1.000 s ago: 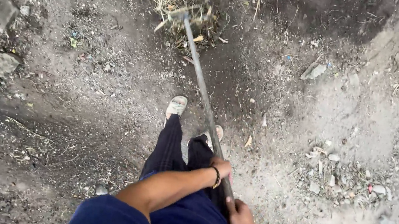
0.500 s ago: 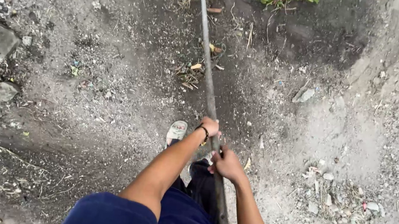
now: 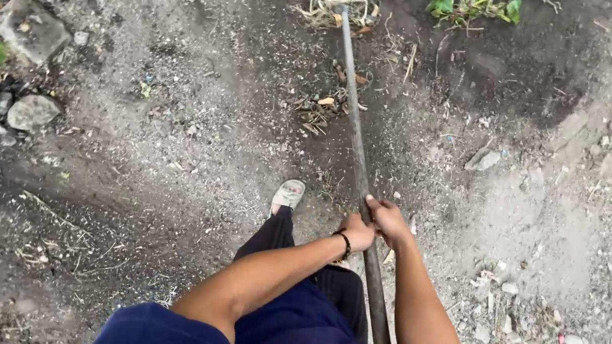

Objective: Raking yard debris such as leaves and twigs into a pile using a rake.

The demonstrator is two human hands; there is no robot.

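Left hand (image 3: 356,231): fingers curled tight around the long pole (image 3: 356,163), dark band on the wrist
Right hand (image 3: 389,221): fingers wrapped round the pole just beyond the left, the two hands touching for a firm two-handed grip
Pole: runs from near right to far centre, its tip in dry grass (image 3: 323,6)
Ground: bare grey dirt, stones (image 3: 29,32) far left, green weeds (image 3: 477,2) far right
Foot: pale shoe (image 3: 289,194) planted beside the pole

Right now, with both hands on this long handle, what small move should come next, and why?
Probably a short pull toward the feet: the tool head sits in dry grass at the far end, both the left hand and right hand grip the handle.
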